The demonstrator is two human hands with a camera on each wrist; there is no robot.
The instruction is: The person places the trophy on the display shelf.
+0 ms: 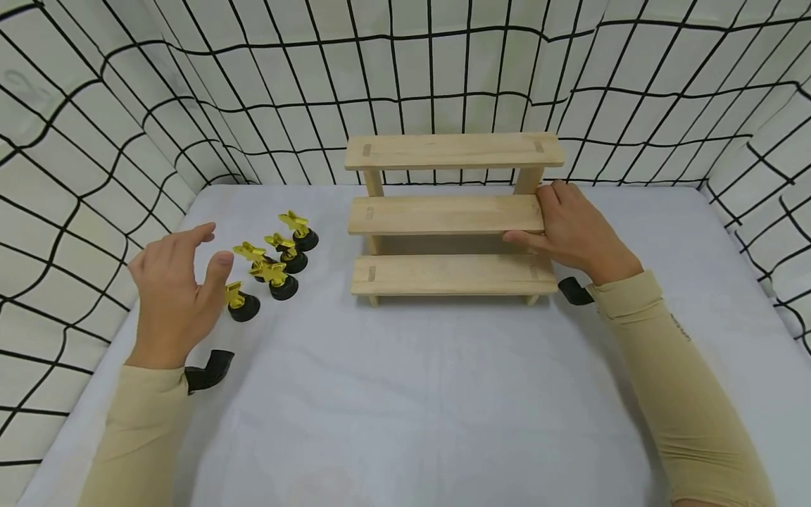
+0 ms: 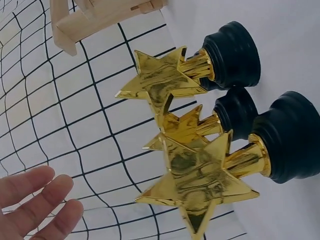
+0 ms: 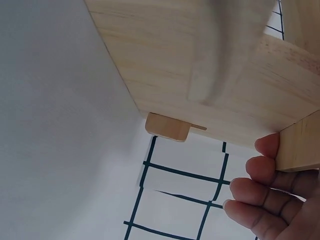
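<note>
A three-tier wooden display stand [image 1: 443, 215] stands on the white cloth toward the back. My right hand [image 1: 579, 229] grips the right end of its middle shelf, thumb along the front edge and fingers behind; the right wrist view shows the fingertips [image 3: 250, 192] against the wood. My left hand [image 1: 177, 296] is raised at the left, fingers spread apart from the thumb, holding nothing. Just right of it stand several small gold star trophies [image 1: 276, 274] on black bases. Up close in the left wrist view, a gold star trophy [image 2: 200, 175] stands upright, its star partly covering others behind.
A black wire grid [image 1: 431, 70] surrounds the table on the back and both sides, close behind the stand. White cloth [image 1: 405, 401] covers the table. A black wrist-camera piece [image 1: 211, 370] juts from the left sleeve, another [image 1: 575, 291] from the right.
</note>
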